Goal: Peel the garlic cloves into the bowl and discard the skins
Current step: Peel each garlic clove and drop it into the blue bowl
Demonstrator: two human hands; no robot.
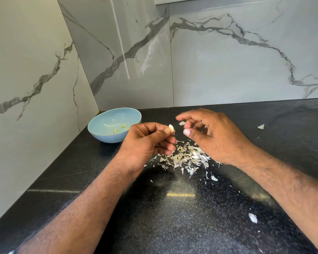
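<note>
Two hands: left grip (147, 138) pinches garlic clove (171, 128); right grip (207, 131) loosely spread.

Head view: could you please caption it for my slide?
Left hand holds a garlic clove; skins litter the counter.

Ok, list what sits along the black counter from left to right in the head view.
Light blue ceramic bowl → left hand pinching a partly peeled garlic clove → pile of papery white garlic skins → right hand → lone skin flake far right.
</note>
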